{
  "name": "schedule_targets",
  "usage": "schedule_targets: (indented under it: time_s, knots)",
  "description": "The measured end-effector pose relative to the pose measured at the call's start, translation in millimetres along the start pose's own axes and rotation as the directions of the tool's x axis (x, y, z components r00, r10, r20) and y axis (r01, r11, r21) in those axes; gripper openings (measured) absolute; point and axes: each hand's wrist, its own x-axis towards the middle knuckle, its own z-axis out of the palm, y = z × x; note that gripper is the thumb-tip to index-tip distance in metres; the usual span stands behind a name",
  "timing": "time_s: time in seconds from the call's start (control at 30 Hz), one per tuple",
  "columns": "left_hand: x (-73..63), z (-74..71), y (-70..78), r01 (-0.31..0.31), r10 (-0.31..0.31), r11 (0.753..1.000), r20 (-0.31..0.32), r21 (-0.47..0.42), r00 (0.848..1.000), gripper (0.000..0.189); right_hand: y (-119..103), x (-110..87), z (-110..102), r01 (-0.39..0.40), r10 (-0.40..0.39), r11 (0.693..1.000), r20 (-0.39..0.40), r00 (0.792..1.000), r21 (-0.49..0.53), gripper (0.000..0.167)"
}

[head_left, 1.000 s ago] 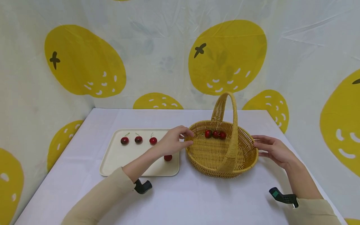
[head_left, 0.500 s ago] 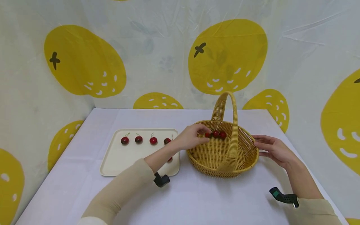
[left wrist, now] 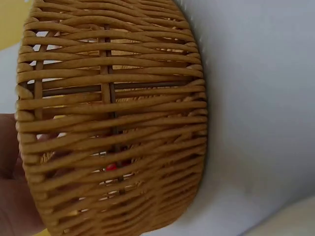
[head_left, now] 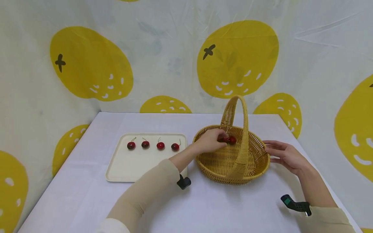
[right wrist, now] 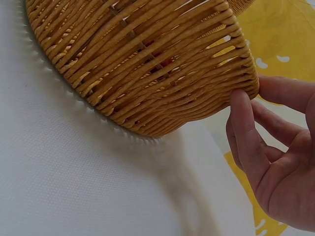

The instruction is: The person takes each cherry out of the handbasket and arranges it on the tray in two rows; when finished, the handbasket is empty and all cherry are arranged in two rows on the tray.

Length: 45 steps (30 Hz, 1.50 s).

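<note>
My left hand (head_left: 211, 141) reaches over the near-left rim into the wicker basket (head_left: 218, 177), thumb and fingers apart around red cherries (head_left: 232, 140) on its floor. Two of these cherries are partly visible, and the hand hides the spot to their left. Whether the fingertips touch one I cannot tell. Through the weave in the left wrist view shows a bit of red cherry (left wrist: 111, 167). My right hand (right wrist: 283, 162) holds the basket's right rim between thumb and fingers. The basket stands upright on the table, its tall handle arching over it.
A cream tray (head_left: 125, 170) lies left of the basket, with a row of several stemmed cherries (head_left: 160, 146) along its back. My left sleeve crosses its front right corner. The white tablecloth (head_left: 227, 210) runs to a fruit-printed curtain (head_left: 163, 64) behind.
My left hand has moved right, from the basket's left rim to inside it beside the cherries. The right hand stays at the rim. The left forearm now covers the tray's front-right cherry.
</note>
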Motion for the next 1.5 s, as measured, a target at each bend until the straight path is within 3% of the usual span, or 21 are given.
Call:
schedule_targets:
  time_s: [0.27,0.6,0.87,1.23,1.5]
  knots:
    - [16.4,15.1,0.6,0.017,-0.017,1.000,0.001,0.005,1.000,0.033,0.8,-0.6,-0.7,-0.003,0.003,1.000,0.001,1.000,0.005,0.031]
    - [27.6,26.8,-2.5,-0.036,0.036,0.999,0.014,0.018,0.999,0.039,0.5,-1.5,-1.4,0.003,-0.003,1.000,-0.003,1.000,0.009,0.030]
    - [32.4,34.0,-1.5,-0.055,0.044,0.981,0.062,0.187,0.997,0.041,-0.4,-2.4,0.1,0.003,-0.003,1.000,0.006,1.000,0.024,0.027]
    - [42.8,37.1,1.6,-0.068,0.015,0.941,0.159,0.332,0.987,0.042,-3.1,-2.9,0.3,0.018,-0.018,1.000,0.012,1.000,0.022,0.026]
    - [44.2,42.2,2.6,-0.044,-0.016,0.940,0.173,0.339,0.985,0.045,-4.1,-3.0,0.0,0.006,-0.006,1.000,0.009,1.000,0.020,0.027]
